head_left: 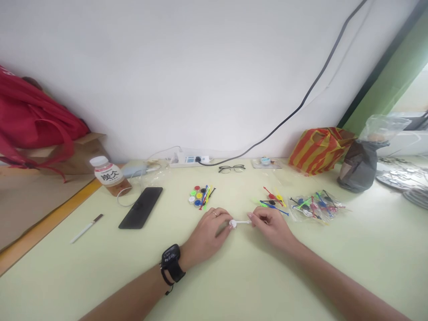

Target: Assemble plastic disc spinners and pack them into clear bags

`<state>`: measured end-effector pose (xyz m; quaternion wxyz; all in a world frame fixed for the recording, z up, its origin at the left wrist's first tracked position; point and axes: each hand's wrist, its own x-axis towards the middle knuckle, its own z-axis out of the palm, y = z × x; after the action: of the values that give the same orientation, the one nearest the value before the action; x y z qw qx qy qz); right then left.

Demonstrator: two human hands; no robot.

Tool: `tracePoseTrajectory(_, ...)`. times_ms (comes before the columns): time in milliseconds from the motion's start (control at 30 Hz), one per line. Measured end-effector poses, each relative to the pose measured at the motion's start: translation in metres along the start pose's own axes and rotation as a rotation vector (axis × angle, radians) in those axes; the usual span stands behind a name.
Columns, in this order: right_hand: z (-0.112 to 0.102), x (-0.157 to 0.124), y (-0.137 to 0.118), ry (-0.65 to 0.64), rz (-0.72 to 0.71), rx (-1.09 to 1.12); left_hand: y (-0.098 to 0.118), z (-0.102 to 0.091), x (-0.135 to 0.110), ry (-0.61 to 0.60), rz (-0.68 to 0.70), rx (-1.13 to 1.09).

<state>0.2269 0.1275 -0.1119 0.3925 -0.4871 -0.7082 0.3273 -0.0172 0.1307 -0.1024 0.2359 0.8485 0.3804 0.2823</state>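
White disc-and-arrow piece (pixel 242 222), over the tabletop (pixel 234 285): left hand (pixel 210 229) pinches its disc end, right hand (pixel 272 226) its arrow end. Two-handed adjustment appears in progress; the next move calls for steady fingertips. Coloured discs (pixel 199 196) lie beyond.

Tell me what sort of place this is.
Likely an indoor worktable for handling small parts: a white plastic piece, loose coloured pieces and clear bags of similar ones.
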Motion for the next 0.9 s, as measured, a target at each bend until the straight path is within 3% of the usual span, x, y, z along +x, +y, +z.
tracePoseTrajectory(167,-0.002,0.003,-0.001,-0.081,0.158,0.212,0.001,-0.001,0.0,0.035,-0.043,-0.066)
tracePoseTrajectory(367,-0.003,0.003,-0.002,-0.055,0.239,0.415,-0.008,0.003,0.002,0.066,-0.141,-0.267)
tracePoseTrajectory(500,-0.001,-0.002,-0.01,-0.175,0.267,0.601,-0.011,0.005,0.004,0.108,-0.108,-0.311)
tracePoseTrajectory(633,0.005,-0.007,-0.015,-0.311,0.247,0.652,-0.008,0.003,0.002,0.091,-0.074,-0.329)
tracePoseTrajectory(900,0.011,-0.008,-0.017,-0.33,0.218,0.658,0.003,-0.001,0.0,0.05,0.04,-0.268)
